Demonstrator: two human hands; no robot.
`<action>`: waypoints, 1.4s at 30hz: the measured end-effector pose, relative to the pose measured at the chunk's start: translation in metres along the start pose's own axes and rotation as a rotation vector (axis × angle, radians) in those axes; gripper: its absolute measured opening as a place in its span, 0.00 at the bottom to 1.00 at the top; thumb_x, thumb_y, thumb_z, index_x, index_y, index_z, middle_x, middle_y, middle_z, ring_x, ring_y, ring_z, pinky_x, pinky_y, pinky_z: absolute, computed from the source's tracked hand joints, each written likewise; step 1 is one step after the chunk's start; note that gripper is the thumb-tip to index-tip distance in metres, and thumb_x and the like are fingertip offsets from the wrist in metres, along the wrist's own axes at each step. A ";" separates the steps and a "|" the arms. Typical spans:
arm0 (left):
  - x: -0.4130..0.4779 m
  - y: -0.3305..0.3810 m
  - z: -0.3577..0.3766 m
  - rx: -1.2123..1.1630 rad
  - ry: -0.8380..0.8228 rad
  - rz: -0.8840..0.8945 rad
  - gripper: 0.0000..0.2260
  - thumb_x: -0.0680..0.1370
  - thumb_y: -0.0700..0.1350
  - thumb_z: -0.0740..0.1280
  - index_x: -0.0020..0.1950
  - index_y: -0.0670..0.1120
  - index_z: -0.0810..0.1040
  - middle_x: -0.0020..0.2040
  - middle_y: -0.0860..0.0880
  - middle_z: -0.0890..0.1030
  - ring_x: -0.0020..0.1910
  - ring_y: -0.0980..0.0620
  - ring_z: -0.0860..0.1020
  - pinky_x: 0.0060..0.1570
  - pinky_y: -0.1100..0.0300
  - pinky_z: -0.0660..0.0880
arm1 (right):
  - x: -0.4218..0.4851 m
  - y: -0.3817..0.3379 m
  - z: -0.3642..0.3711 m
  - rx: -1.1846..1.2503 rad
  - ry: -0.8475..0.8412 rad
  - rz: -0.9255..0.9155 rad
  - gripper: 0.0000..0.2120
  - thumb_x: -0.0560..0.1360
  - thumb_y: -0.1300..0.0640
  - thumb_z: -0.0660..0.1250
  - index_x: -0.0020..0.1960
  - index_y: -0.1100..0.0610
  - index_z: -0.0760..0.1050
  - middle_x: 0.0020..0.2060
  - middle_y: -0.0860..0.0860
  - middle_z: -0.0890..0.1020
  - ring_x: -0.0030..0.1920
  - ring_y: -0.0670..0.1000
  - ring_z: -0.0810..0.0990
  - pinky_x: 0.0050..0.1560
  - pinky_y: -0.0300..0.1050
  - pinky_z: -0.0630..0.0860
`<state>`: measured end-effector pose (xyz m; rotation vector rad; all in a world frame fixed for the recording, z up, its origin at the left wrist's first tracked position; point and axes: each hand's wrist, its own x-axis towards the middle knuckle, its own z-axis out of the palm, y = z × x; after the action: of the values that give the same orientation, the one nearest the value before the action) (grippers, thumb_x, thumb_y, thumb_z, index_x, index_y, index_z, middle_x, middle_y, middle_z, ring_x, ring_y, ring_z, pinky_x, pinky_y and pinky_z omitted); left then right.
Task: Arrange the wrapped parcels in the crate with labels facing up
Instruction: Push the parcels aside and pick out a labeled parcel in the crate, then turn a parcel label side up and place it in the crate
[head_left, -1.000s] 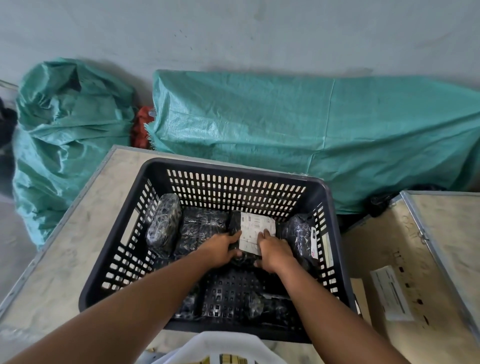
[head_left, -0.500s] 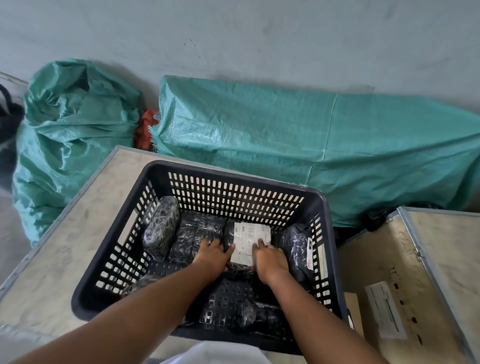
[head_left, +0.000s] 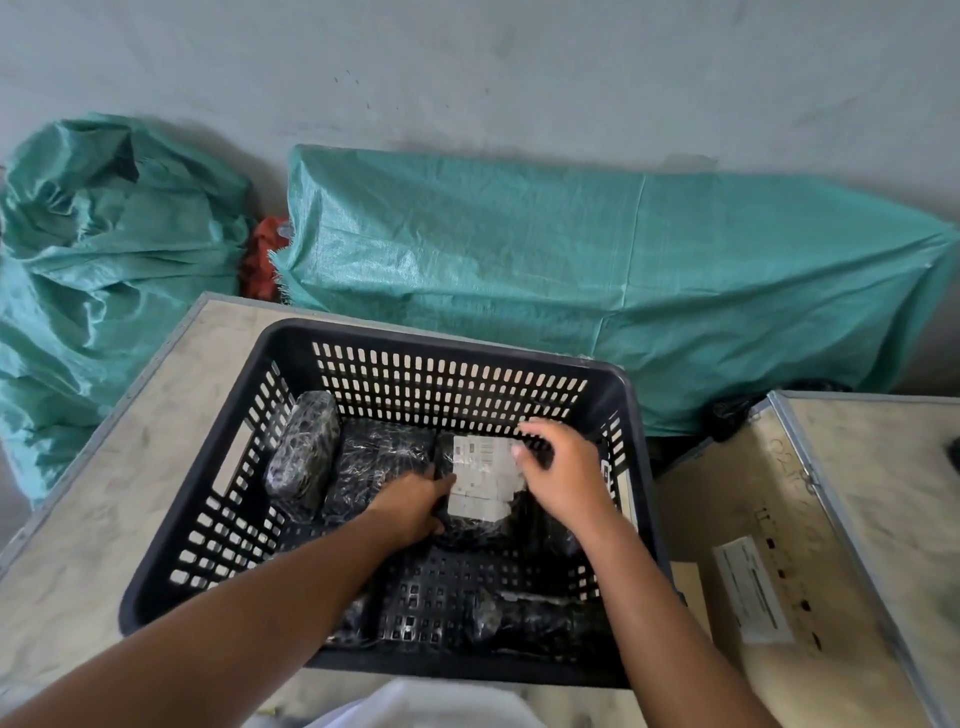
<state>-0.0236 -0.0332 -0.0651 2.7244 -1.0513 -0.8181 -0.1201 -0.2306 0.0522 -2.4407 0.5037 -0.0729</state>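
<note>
Against the crate's (head_left: 457, 343) far wall, labelled parcel (head_left: 480, 480) lying label up, left hand (head_left: 410, 506) still gripping its left edge, right hand (head_left: 563, 475) now lifted off, fingers spread, holding nothing, two wrapped parcels (head_left: 363, 467) beside.

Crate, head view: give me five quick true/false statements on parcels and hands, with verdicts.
1. The crate is black with slotted walls. True.
2. The labelled parcel shows its white label facing up. True.
3. The left hand is outside the crate, on the wooden surface. False: it is inside the crate, at the labelled parcel's left edge.
4. The right hand is clenched in a fist. False: its fingers are spread over the parcel's right side.
5. The grey-patterned parcel leans near the crate's left wall. True.
</note>
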 end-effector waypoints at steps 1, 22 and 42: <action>0.000 0.000 -0.002 -0.012 0.015 0.005 0.35 0.78 0.50 0.72 0.82 0.54 0.59 0.83 0.43 0.54 0.72 0.41 0.72 0.69 0.47 0.73 | -0.005 0.003 -0.009 -0.055 0.053 0.011 0.20 0.79 0.50 0.71 0.69 0.52 0.79 0.71 0.52 0.78 0.73 0.54 0.74 0.75 0.51 0.68; -0.004 0.012 -0.026 -0.188 0.121 0.130 0.28 0.80 0.54 0.69 0.79 0.53 0.66 0.83 0.49 0.57 0.75 0.43 0.69 0.72 0.42 0.69 | -0.035 0.032 -0.004 0.159 -0.107 0.314 0.34 0.81 0.54 0.70 0.83 0.49 0.60 0.76 0.52 0.73 0.70 0.52 0.76 0.59 0.31 0.69; -0.069 0.067 -0.092 -0.521 0.895 0.732 0.45 0.74 0.33 0.73 0.83 0.45 0.49 0.80 0.34 0.58 0.80 0.38 0.59 0.75 0.44 0.65 | -0.019 -0.043 -0.075 1.002 -0.034 0.215 0.39 0.75 0.49 0.76 0.81 0.48 0.62 0.59 0.48 0.85 0.49 0.56 0.90 0.44 0.54 0.86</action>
<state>-0.0575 -0.0471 0.0623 1.7025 -1.2039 0.2233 -0.1363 -0.2357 0.1397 -1.4025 0.5378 -0.1502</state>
